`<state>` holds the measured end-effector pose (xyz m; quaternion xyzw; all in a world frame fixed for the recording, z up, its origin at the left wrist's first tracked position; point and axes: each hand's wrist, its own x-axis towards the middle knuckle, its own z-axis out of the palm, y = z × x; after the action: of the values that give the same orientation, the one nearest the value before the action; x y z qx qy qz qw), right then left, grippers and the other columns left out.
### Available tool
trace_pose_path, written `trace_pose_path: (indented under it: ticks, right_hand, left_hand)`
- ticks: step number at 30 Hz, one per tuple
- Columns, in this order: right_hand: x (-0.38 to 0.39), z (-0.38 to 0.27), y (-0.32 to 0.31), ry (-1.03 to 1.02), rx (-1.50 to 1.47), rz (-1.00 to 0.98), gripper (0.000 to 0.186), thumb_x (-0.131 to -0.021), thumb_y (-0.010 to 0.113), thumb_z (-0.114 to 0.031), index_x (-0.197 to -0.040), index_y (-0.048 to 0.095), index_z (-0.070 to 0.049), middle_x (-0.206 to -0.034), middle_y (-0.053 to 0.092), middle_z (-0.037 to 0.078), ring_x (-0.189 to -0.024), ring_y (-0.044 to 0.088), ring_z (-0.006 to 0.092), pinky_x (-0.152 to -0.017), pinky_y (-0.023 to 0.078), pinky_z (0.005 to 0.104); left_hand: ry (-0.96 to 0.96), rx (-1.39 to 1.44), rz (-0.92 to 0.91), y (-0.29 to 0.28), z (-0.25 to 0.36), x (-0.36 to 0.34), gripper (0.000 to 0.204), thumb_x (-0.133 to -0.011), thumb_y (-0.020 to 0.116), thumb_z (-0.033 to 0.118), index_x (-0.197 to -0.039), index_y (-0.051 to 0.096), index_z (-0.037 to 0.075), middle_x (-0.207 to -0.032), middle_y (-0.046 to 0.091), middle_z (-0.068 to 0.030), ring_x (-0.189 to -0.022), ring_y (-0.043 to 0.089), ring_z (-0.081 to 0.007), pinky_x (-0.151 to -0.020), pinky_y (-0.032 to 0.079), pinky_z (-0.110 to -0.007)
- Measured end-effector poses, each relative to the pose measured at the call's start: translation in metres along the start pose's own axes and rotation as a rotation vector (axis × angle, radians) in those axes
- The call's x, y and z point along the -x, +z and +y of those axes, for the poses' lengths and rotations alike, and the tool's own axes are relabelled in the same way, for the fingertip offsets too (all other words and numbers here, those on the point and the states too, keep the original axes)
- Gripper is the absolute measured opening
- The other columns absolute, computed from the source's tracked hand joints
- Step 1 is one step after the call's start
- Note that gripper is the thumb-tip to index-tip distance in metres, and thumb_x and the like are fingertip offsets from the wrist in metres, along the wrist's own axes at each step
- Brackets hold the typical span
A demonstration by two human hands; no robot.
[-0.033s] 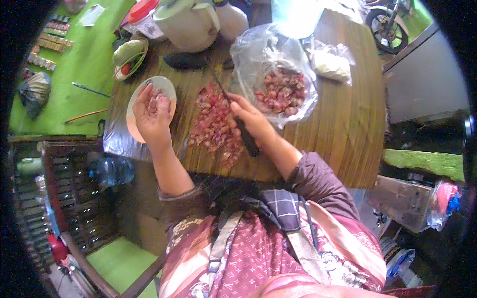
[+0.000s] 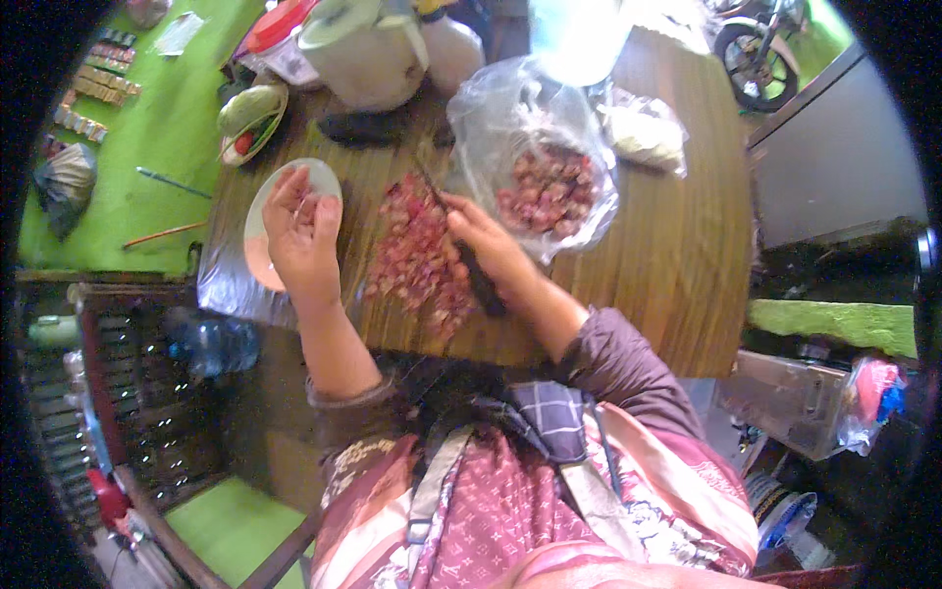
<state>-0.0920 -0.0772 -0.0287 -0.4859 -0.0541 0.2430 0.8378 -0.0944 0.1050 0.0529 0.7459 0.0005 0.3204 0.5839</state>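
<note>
My left hand (image 2: 302, 231) is over a pale oval plate (image 2: 265, 265) on the table's left side. Its fingers are bent and the thumb stands apart from them. Small pale pink pieces show between them, partly hidden; they look like peeled shallots. A dark-handled knife (image 2: 483, 287) is gripped in my right hand (image 2: 491, 245), its thin blade slanting up and left. Beneath and beside the blade spreads a heap of reddish shallot skins and pieces (image 2: 417, 255). Right of it lies a clear plastic bag (image 2: 491, 108), its mouth open, with many unpeeled shallots (image 2: 549, 191) inside.
Past the heap stand a pale lidded pitcher (image 2: 363, 59) and a dark object (image 2: 363, 128). A small basket of vegetables (image 2: 260, 137) is at the far left. A tied bag of white contents (image 2: 643, 133) lies right of the shallot bag. A chair (image 2: 177, 530) stands lower left.
My left fingers and thumb have moved apart over the plate, and less of the pink pieces shows between them. The right hand keeps its grip on the knife. The whole view has shifted slightly.
</note>
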Motion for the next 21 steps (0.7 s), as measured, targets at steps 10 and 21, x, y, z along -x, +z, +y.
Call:
trace_pose_path:
  ticks: [10, 21]
  right_hand:
    - [0.000, 0.009, -0.012, 0.184, -0.044, 0.016, 0.043, -0.093, 0.043, -0.028, -0.128, 0.039, -0.004, -0.113, 0.052, 0.009, -0.104, 0.048, 0.0152, -0.091, 0.038, 0.0285]
    - [-0.012, 0.022, -0.022, 0.065, 0.125, 0.016, 0.046, -0.090, 0.050, -0.036, -0.131, 0.035, -0.019, -0.077, 0.046, -0.001, -0.063, 0.047, 0.0077, -0.052, 0.039, 0.0220]
  left_hand:
    - [0.092, -0.078, -0.669, 0.088, 0.053, 0.013, 0.026, -0.075, 0.058, 0.000, -0.101, 0.059, 0.002, -0.107, 0.057, -0.0106, -0.098, 0.056, -0.0186, -0.084, 0.044, -0.029]
    - [0.276, -0.815, -1.354, 0.198, 0.020, 0.065, 0.040, -0.072, 0.064, 0.022, -0.104, 0.054, 0.000, -0.101, 0.054, -0.0215, -0.093, 0.058, -0.0323, -0.081, 0.047, -0.042]
